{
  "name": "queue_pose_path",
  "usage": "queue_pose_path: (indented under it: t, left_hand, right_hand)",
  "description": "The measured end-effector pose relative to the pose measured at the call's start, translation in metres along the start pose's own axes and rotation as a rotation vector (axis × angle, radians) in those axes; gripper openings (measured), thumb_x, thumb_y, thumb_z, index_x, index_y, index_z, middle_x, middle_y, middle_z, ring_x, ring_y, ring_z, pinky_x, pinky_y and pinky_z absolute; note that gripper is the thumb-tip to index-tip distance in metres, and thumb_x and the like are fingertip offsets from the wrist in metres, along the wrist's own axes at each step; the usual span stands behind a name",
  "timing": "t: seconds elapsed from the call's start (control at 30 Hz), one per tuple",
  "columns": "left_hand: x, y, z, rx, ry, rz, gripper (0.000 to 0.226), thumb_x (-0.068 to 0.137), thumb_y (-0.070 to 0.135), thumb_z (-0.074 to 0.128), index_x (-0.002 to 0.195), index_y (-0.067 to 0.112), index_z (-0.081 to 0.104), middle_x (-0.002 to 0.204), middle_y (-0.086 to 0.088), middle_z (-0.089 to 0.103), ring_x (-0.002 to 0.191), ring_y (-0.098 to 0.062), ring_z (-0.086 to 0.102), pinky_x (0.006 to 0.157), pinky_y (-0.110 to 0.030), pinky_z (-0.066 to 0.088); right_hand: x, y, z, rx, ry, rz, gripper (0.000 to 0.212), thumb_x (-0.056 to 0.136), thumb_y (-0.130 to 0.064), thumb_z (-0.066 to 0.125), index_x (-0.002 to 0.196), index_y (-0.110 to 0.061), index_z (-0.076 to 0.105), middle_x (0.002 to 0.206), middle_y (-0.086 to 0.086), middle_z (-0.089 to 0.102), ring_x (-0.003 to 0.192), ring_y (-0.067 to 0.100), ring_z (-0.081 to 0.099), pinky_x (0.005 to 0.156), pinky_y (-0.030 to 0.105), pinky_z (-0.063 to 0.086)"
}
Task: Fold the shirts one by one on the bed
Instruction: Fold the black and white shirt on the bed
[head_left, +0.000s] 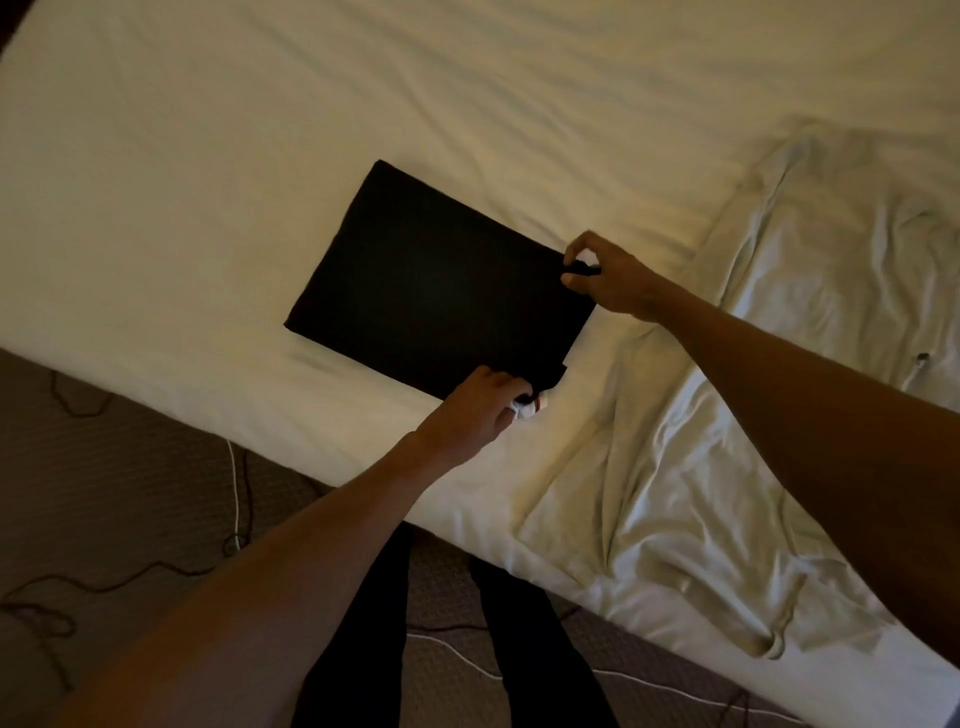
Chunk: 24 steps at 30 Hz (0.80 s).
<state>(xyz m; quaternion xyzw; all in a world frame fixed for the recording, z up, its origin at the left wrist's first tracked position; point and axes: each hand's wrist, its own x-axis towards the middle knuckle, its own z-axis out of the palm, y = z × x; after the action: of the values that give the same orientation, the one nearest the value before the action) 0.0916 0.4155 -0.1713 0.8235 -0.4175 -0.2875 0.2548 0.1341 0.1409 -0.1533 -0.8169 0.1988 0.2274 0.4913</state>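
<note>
The left hand (470, 410), just below the centre of the frame, pinches the near right corner of the black shirt (436, 291) with curled fingers, a scrap of white showing under them, and the right hand (605, 275), right of centre, pinches the far right corner in the same way. The shirt lies in the middle of the frame as a flat, folded rectangle on the white bed (182, 182). Rumpled pale fabric (753, 415) is spread over the right side of the bed, and at lower left thin cables (236, 493) trail over brown carpet (104, 467) beside the person's dark-clothed legs (535, 649).
</note>
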Motion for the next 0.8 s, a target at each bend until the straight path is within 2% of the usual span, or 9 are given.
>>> queue_pose_path:
  t: [0.07, 0.1, 0.2, 0.27, 0.4, 0.5, 0.6, 0.7, 0.8]
  left_hand:
    - [0.004, 0.008, -0.024, -0.205, 0.027, -0.137, 0.029, 0.094, 0.008, 0.060, 0.122, 0.013, 0.062, 0.104, -0.007, 0.068, 0.086, -0.020, 0.063, 0.065, -0.029, 0.048]
    - [0.004, 0.011, -0.040, -0.278, 0.044, -0.189, 0.027, 0.094, 0.010, 0.061, 0.121, 0.015, 0.063, 0.099, -0.004, 0.068, 0.078, -0.017, 0.064, 0.063, -0.031, 0.049]
    - [-0.005, 0.018, -0.098, -0.413, 0.082, -0.272, 0.020, 0.094, 0.016, 0.064, 0.112, 0.025, 0.065, 0.088, 0.006, 0.067, 0.067, -0.009, 0.061, 0.057, -0.023, 0.047]
    - [-0.017, 0.021, -0.142, -0.554, 0.144, -0.345, 0.015, 0.093, 0.017, 0.066, 0.104, 0.026, 0.068, 0.084, 0.005, 0.068, 0.068, -0.011, 0.060, 0.059, -0.022, 0.044]
    - [-0.056, 0.026, -0.239, -0.861, 0.359, -0.503, 0.015, 0.086, 0.012, 0.070, 0.097, 0.022, 0.072, 0.093, -0.009, 0.070, 0.085, -0.021, 0.064, 0.074, -0.037, 0.047]
    - [-0.093, 0.033, -0.305, -0.962, 0.493, -0.539, 0.019, 0.088, 0.006, 0.063, 0.099, 0.021, 0.069, 0.101, -0.012, 0.069, 0.094, -0.029, 0.065, 0.077, -0.043, 0.049]
    - [-0.138, 0.043, -0.361, -1.052, 0.660, -0.538, 0.023, 0.090, 0.004, 0.058, 0.103, 0.022, 0.066, 0.103, -0.013, 0.065, 0.093, -0.030, 0.062, 0.076, -0.045, 0.048]
    - [-0.193, 0.045, -0.410, -1.063, 0.815, -0.534, 0.031, 0.082, 0.009, 0.059, 0.101, 0.032, 0.066, 0.102, -0.015, 0.062, 0.088, -0.029, 0.059, 0.071, -0.044, 0.044]
    - [-0.249, 0.045, -0.460, -1.048, 0.964, -0.502, 0.037, 0.085, 0.003, 0.059, 0.101, 0.036, 0.065, 0.109, -0.011, 0.061, 0.092, -0.029, 0.063, 0.077, -0.047, 0.052]
  right_hand:
    - [-0.003, -0.011, -0.003, 0.078, -0.049, 0.018, 0.005, 0.098, -0.011, 0.059, 0.102, -0.013, 0.057, 0.085, 0.002, 0.053, 0.065, 0.009, 0.045, 0.057, 0.018, 0.038]
    - [-0.006, -0.017, -0.005, 0.139, -0.088, 0.047, 0.003, 0.099, -0.010, 0.057, 0.100, -0.011, 0.060, 0.081, 0.001, 0.051, 0.063, 0.011, 0.042, 0.055, 0.020, 0.036]
    - [-0.019, -0.051, -0.016, 0.242, -0.167, 0.144, 0.015, 0.102, -0.011, 0.051, 0.103, -0.007, 0.065, 0.073, 0.001, 0.045, 0.060, 0.013, 0.035, 0.051, 0.022, 0.032]
    - [-0.026, -0.081, -0.023, 0.286, -0.172, 0.164, 0.020, 0.103, -0.013, 0.049, 0.108, -0.005, 0.066, 0.075, 0.002, 0.043, 0.062, 0.013, 0.034, 0.051, 0.021, 0.031]
    - [-0.036, -0.151, -0.036, 0.614, -0.247, 0.187, 0.026, 0.106, -0.019, 0.043, 0.101, -0.007, 0.066, 0.081, 0.005, 0.042, 0.063, 0.012, 0.033, 0.056, 0.024, 0.032]
    - [-0.050, -0.227, -0.040, 0.724, -0.362, 0.132, 0.034, 0.094, -0.035, 0.063, 0.107, -0.004, 0.066, 0.081, 0.003, 0.046, 0.062, 0.009, 0.039, 0.057, 0.022, 0.037]
    - [-0.064, -0.309, -0.042, 0.664, -0.528, 0.000, 0.047, 0.073, -0.038, 0.084, 0.110, -0.012, 0.072, 0.100, 0.003, 0.056, 0.082, 0.011, 0.045, 0.072, 0.022, 0.044]
    - [-0.076, -0.393, -0.033, 0.396, -0.622, -0.124, 0.051, 0.080, -0.011, 0.075, 0.130, -0.011, 0.063, 0.128, 0.006, 0.062, 0.112, 0.016, 0.056, 0.095, 0.024, 0.048]
    - [-0.088, -0.478, -0.009, 0.260, -0.586, -0.178, 0.049, 0.081, 0.013, 0.068, 0.124, -0.009, 0.064, 0.129, 0.010, 0.064, 0.123, 0.024, 0.058, 0.103, 0.031, 0.048]
